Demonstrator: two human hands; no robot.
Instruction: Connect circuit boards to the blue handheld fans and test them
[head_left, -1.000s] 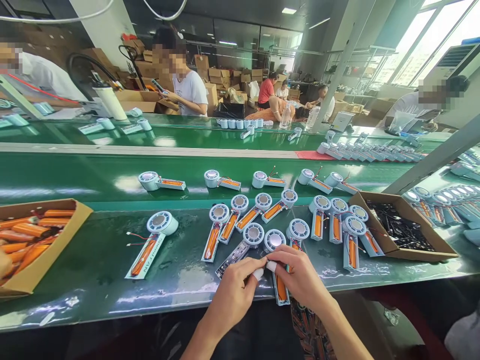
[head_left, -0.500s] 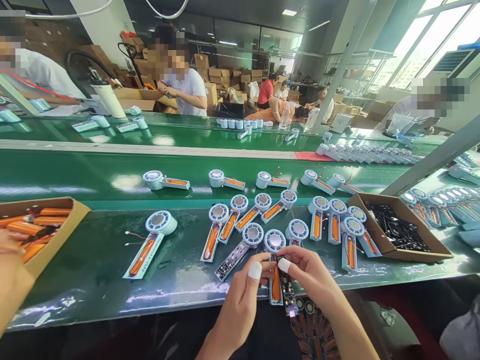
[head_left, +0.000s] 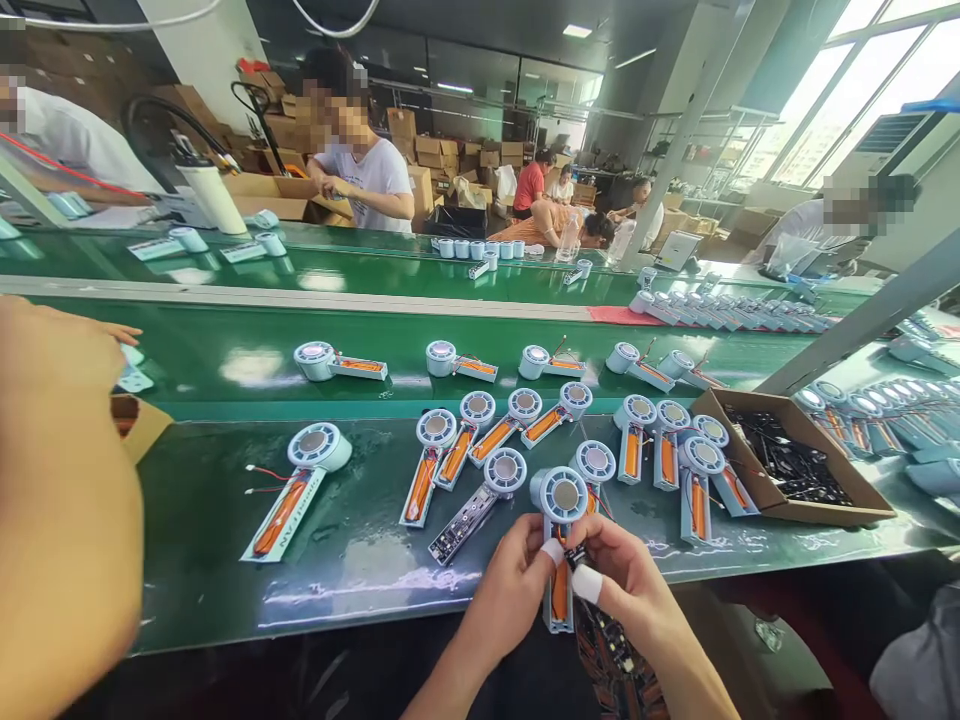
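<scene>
My left hand [head_left: 510, 580], thumb tip wrapped in white, is closed around the handle of a light blue handheld fan [head_left: 564, 494]. An orange battery [head_left: 559, 592] lies in its open handle. My right hand [head_left: 634, 585], also with a white-wrapped thumb, pinches a narrow black circuit board [head_left: 616, 642] beside the handle. The fingertips of both hands meet just below the fan head, hiding the wires there. Left of my hands lies a fan with a circuit board [head_left: 459, 522] in its handle. Another fan [head_left: 595, 462] is partly hidden behind my right hand.
Several open fans with orange batteries lie around, one alone at left [head_left: 315, 446]. At right, a cardboard box [head_left: 847, 516] holds dark parts. A co-worker's arm [head_left: 67, 520] covers much of the left box [head_left: 150, 430]. Behind runs a green conveyor belt [head_left: 390, 330] carrying fans; people work beyond.
The fan in my left hand is raised and tilted toward me. The circuit board has shifted down and right with my right hand. The co-worker's arm has reached forward across the left box.
</scene>
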